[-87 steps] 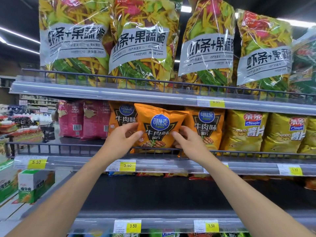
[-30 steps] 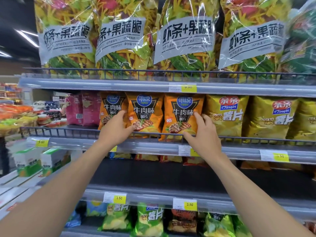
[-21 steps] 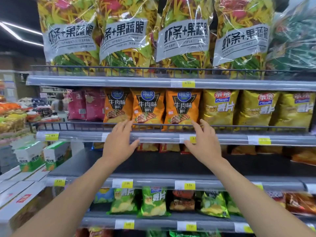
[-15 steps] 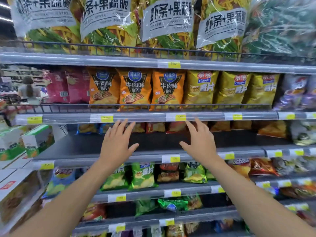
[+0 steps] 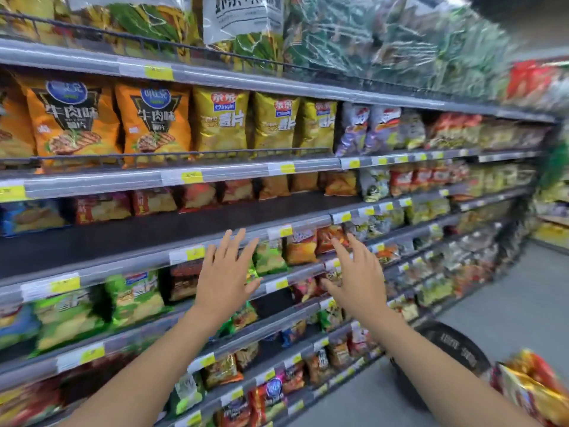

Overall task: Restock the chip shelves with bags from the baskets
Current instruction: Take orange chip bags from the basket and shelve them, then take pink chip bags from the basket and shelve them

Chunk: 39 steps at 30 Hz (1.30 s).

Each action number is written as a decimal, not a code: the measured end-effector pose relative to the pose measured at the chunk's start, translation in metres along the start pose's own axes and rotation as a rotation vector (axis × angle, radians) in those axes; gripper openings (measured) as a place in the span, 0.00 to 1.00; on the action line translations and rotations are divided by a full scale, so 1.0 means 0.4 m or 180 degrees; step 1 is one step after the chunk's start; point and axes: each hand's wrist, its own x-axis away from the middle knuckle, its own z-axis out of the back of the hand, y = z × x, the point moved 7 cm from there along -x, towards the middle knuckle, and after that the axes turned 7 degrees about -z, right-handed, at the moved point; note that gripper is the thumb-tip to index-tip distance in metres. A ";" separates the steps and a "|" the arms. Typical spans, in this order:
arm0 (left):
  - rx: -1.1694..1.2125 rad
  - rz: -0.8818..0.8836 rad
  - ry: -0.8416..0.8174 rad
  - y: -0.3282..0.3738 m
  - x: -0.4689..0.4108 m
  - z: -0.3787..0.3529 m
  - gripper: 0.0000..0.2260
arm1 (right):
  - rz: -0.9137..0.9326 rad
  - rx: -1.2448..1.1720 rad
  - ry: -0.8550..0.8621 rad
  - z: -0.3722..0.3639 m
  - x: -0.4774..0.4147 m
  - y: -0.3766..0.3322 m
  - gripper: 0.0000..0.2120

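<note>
Pause between bags: our left hand (image 5: 226, 272) and right hand (image 5: 357, 278) hover before the chip shelves (image 5: 154, 232), each grip wide, holding nothing. Basket (image 5: 455, 349) of bags (image 5: 531, 392) sits lower right; next, we judge, reach down there.

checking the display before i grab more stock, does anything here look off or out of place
The dark shelf under the orange bags is bare along its front; its back-row bags sit far behind the edge, unlike the full rows above and below. Nothing looks spilled or torn, though the picture is blurred.
</note>
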 end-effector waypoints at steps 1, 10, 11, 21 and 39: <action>0.0060 -0.0089 0.0053 0.055 -0.022 -0.017 0.38 | -0.0100 0.0043 0.0044 0.004 0.020 0.062 0.42; 0.0613 -0.1027 -0.0075 0.673 -0.208 -0.214 0.39 | -0.0995 0.0392 0.0084 0.025 0.209 0.651 0.40; 0.0674 -0.1098 -0.0111 0.745 -0.222 -0.238 0.39 | -0.1078 0.0425 0.0083 0.026 0.227 0.713 0.40; 0.1133 -0.1464 -0.0430 1.296 -0.305 -0.434 0.42 | -0.1869 0.0492 -0.0111 0.009 0.376 1.239 0.41; 0.1362 -0.1621 -0.1226 1.580 -0.590 -0.939 0.41 | -0.2678 0.0629 -0.1058 -0.364 0.231 1.737 0.44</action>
